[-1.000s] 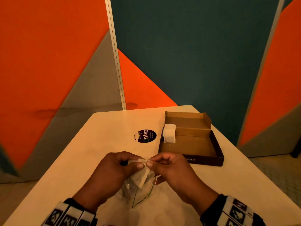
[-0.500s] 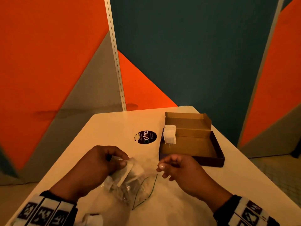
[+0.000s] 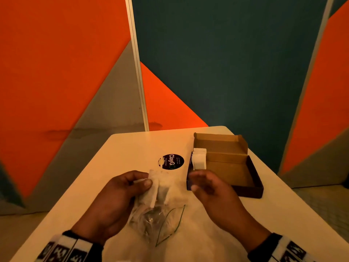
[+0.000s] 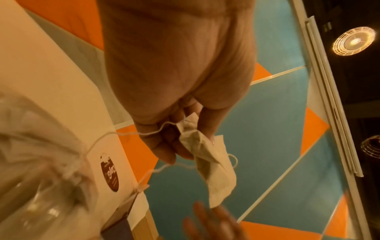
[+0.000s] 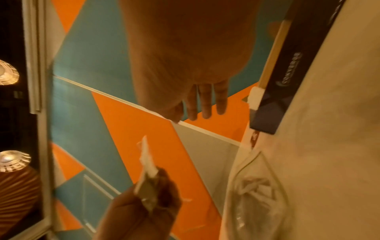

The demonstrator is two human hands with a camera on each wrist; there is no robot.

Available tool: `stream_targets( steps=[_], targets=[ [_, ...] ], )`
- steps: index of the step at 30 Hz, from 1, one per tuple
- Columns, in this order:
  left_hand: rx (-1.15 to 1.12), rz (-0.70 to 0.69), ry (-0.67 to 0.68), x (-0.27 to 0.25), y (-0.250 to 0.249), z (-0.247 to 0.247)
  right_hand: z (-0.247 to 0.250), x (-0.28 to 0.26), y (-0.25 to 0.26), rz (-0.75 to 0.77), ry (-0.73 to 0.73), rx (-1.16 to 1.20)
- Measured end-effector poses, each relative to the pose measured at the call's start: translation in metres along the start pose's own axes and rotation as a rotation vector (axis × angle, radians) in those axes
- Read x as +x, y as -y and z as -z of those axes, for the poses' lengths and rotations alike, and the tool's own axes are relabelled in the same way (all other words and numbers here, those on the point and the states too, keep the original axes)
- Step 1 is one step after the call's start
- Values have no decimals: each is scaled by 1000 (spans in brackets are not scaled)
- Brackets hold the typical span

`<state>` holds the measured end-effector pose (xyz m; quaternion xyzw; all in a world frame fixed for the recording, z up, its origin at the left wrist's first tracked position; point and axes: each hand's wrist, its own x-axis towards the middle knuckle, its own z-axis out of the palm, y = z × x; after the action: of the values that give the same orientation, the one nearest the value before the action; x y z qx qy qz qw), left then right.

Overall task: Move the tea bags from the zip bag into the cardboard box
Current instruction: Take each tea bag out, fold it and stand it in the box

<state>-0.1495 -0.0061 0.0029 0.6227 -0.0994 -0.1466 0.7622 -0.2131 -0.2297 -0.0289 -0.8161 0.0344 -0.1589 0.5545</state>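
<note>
**One tea bag in the left hand, box lies to the far right**

One tea bag (image 3: 154, 190) is pinched between the thumb and curled fingers (image 4: 164, 151) of the left hand (image 3: 115, 201), held just above the zip bag (image 3: 151, 220). The tea bag hangs with its long axis roughly upright, tilted slightly; the left wrist view shows its string trailing back toward the zip bag's mouth. The zip bag lies crumpled on the desk (image 3: 113, 154) at the near centre, with more tea bags visible inside.

The right hand (image 3: 209, 188) hovers just right of the held tea bag, fingers loosely extended and holding nothing; it is blurred. It stands between the tea bag and the cardboard box (image 3: 253, 186).

The cardboard box sits open on the desk, to the right of and beyond both hands. Some white tea bags (image 3: 199, 160) already stand against its left wall.

Judgement: the box lies right and far of the pinched tea bag, and the right hand is the nearer to it. A hand-over to the right looks the shorter route. The trailing string may snag on the zip bag.
</note>
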Motion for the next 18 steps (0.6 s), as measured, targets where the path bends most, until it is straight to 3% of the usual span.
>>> stream_targets(
  steps=[3, 6, 11, 18],
  targets=[
    [-11, 9, 2, -1, 11, -12, -6, -4, 17, 132, 22, 248],
    [-16, 32, -8, 1, 21, -20, -11, -9, 28, 161, 124, 299],
    [13, 48, -29, 0, 26, -25, -18, -14, 23, 51, 53, 255],
    [41, 40, -92, 1, 29, -26, -28, -17, 14, -96, 72, 336]
  ],
)
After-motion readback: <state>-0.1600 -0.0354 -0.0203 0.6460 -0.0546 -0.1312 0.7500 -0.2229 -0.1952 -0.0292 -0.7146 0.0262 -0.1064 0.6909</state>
